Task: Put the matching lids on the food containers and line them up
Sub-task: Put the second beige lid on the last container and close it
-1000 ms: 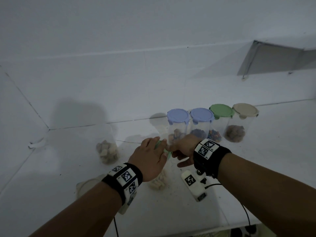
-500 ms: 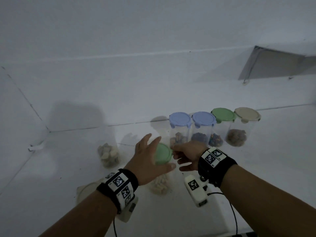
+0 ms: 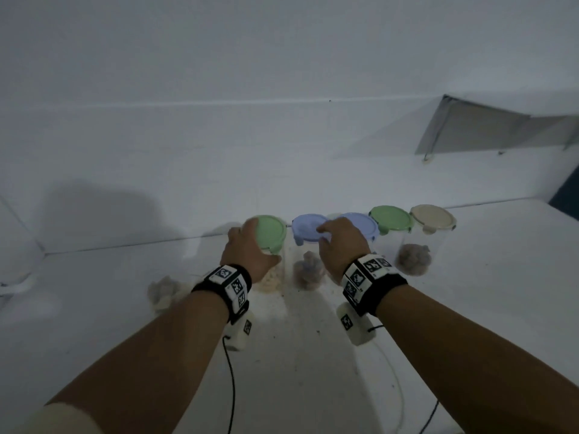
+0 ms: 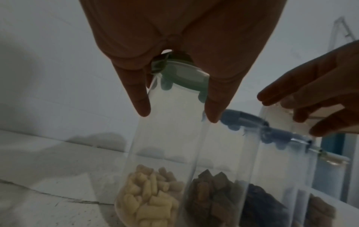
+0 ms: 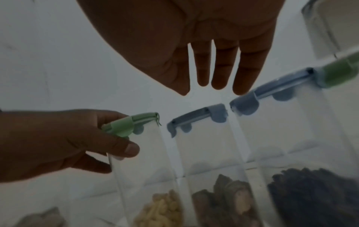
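Five lidded clear containers stand in a row by the back wall. From the left, the lids are a green lid (image 3: 271, 233), two blue lids (image 3: 308, 228) (image 3: 365, 225), another green lid (image 3: 391, 219) and a beige lid (image 3: 434, 216). My left hand (image 3: 247, 244) grips the leftmost container (image 4: 165, 138) just under its green lid (image 4: 180, 75), with the thumb on the wall; pale yellow pieces (image 4: 147, 199) lie inside. My right hand (image 3: 332, 234) hovers with straight fingers (image 5: 219, 73) over the two blue lids (image 5: 202, 114) and holds nothing.
A lidless container of pale lumps (image 3: 163, 291) stands to the left of my left wrist. Cables (image 3: 232, 386) trail over the white table toward me, among scattered crumbs. A grey bracket (image 3: 470, 133) hangs on the wall at upper right.
The green lid both hands held low is now on its container. My left hand has brought that container to the left end of the row. The right hand let go and moved over the blue lids.
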`<act>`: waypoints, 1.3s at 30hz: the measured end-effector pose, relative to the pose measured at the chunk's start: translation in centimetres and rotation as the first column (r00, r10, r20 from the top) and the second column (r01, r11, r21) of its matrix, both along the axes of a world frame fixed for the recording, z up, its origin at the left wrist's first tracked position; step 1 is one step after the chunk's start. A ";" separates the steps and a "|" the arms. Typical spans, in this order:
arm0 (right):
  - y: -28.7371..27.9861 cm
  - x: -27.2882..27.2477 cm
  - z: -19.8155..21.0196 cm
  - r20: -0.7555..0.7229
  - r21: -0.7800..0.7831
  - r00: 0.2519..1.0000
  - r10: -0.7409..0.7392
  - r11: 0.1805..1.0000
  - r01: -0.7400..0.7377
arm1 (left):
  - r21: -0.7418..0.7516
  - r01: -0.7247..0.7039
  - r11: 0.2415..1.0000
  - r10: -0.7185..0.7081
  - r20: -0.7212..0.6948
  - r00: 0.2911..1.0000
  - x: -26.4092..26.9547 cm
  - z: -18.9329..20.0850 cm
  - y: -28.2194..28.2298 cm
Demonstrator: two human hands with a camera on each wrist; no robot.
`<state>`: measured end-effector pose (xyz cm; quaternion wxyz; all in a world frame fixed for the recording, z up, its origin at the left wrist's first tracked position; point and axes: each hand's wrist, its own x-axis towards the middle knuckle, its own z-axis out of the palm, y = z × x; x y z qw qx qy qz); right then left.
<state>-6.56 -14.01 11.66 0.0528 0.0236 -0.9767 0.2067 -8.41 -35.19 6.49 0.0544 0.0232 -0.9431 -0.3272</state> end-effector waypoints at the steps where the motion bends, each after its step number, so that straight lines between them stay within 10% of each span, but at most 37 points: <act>1: 0.0 -0.8 0.1 0.051 0.091 0.998 0.022 0.996 -0.027 | -0.003 -0.005 1.000 0.005 -0.004 1.000 -0.8 -0.2 0.2; 13: -0.8 0.1 -1.3 0.013 0.119 0.999 0.052 0.992 -0.053 | 0.011 0.007 1.000 -0.008 0.062 0.998 -1.6 -1.3 -0.8; 26: -20.2 9.3 -10.8 0.393 -0.013 0.738 0.548 0.806 -0.592 | -0.152 -0.282 0.947 0.307 0.179 0.935 20.5 -4.4 -24.1; 39: -32.3 11.2 -13.8 0.519 0.227 0.684 0.512 0.689 -0.688 | -0.112 0.034 0.993 -0.004 0.260 0.966 13.2 -7.9 -33.9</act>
